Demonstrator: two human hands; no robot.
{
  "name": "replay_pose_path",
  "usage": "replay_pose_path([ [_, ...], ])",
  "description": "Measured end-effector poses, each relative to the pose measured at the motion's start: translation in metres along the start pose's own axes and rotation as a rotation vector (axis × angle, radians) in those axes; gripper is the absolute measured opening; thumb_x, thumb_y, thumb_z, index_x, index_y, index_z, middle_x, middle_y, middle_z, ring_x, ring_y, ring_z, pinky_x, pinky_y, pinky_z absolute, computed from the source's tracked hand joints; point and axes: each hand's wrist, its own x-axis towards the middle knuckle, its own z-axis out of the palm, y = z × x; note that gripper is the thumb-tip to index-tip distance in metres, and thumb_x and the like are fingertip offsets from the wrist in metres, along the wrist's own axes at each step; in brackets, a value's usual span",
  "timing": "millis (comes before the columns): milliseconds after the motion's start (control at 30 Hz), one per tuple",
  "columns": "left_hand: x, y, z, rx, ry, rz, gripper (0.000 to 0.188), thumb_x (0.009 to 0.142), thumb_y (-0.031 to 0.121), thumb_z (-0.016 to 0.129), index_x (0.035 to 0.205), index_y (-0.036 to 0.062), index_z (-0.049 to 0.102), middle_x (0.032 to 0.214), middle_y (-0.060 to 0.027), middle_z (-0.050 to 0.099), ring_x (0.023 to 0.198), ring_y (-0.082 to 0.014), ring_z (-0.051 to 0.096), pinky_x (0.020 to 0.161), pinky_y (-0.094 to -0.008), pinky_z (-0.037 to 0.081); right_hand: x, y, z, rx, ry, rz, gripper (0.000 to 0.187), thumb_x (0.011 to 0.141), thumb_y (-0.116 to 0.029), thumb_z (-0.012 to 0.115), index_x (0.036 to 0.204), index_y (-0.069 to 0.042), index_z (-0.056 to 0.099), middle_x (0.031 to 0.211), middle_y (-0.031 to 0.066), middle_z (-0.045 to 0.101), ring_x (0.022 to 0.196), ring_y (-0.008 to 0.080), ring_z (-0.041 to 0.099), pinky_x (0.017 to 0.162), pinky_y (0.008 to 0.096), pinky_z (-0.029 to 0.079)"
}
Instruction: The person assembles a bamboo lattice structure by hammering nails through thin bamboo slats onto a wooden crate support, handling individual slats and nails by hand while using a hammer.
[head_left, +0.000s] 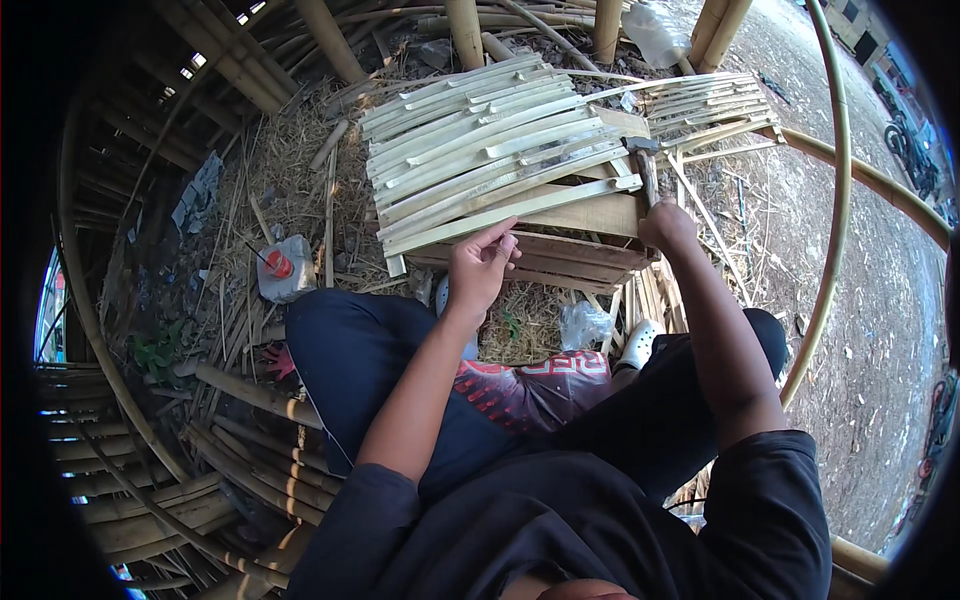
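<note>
My right hand (668,228) is wrapped round the wooden handle of a hammer (642,147), its dark head by the right end of a pale bamboo slat (520,211). My left hand (478,270) is near that slat's lower edge, its index finger stretched out against it and the other fingers loosely bent. Nothing shows in that hand. The slat lies slanted at the near side of a panel of several bamboo strips (440,150), laid side by side with gaps. Beneath the panel sits a wooden crate (540,262), partly covered by the strips.
A smaller slatted bamboo piece (710,100) lies beyond on the right. A cut plastic container with something red inside (285,268) stands at the left. Clear plastic bags (585,325) and straw lie by my legs. Bamboo poles (840,200) curve along the right, beside a dirt path (880,330).
</note>
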Motion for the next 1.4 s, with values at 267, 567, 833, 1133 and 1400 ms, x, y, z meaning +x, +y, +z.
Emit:
replay_pose_path([
  [267,-0.011,0.042,-0.059,0.055,0.055,0.120,0.030,0.099,0.012,0.065,0.127,0.0011,0.065,0.106,-0.0050,0.071,0.090,-0.0086,0.065,0.078,-0.0241,0.052,0.019,0.026,0.033,0.043,-0.055,-0.166,0.037,0.084,-0.019,0.059,0.107,0.010,0.066,0.103,0.0319,0.069,0.097,0.0407,0.071,0.083,0.0460,0.059],
  [567,-0.069,0.105,-0.168,0.132,0.440,0.154,0.019,0.095,0.017,0.072,0.106,0.0013,0.070,0.096,-0.0060,0.074,0.088,-0.0094,0.067,0.075,-0.0228,0.049,0.015,0.035,-0.008,0.500,-0.021,0.115,0.041,0.083,-0.014,0.055,0.109,0.017,0.063,0.083,0.0238,0.069,0.074,0.0286,0.071,0.060,0.0405,0.052],
  [833,-0.038,0.032,-0.186,0.356,0.217,-0.107,0.018,0.092,0.014,0.073,0.105,0.0010,0.072,0.107,-0.0068,0.074,0.094,-0.0131,0.066,0.085,-0.0305,0.051,0.027,0.041,-0.007,1.158,-0.007,0.201,0.027,0.094,-0.023,0.059,0.072,-0.010,0.051,0.060,-0.0009,0.048,0.043,0.0084,0.039,0.038,0.0265,0.027],
  [1133,0.000,-0.001,-0.181,0.650,0.151,-0.256,0.012,0.091,0.010,0.072,0.099,0.0002,0.070,0.106,-0.0119,0.073,0.102,-0.0194,0.066,0.093,-0.0355,0.048,-0.013,0.011,-0.075,1.792,-0.125,-0.259,0.020,0.103,-0.023,0.057,0.107,-0.004,0.059,0.075,-0.0048,0.048,0.055,0.0024,0.040,0.047,0.0203,0.028],
  [1400,-0.003,0.007,-0.185,0.469,0.208,-0.232,0.016,0.095,0.012,0.068,0.102,-0.0018,0.068,0.091,-0.0057,0.071,0.083,-0.0097,0.063,0.077,-0.0269,0.048,-0.066,-0.030,-0.091,1.640,-0.237,-0.160,0.027,0.086,-0.002,0.043,0.111,-0.004,0.052,0.078,0.0064,0.053,0.045,0.0110,0.037,0.037,0.0263,0.035],
])
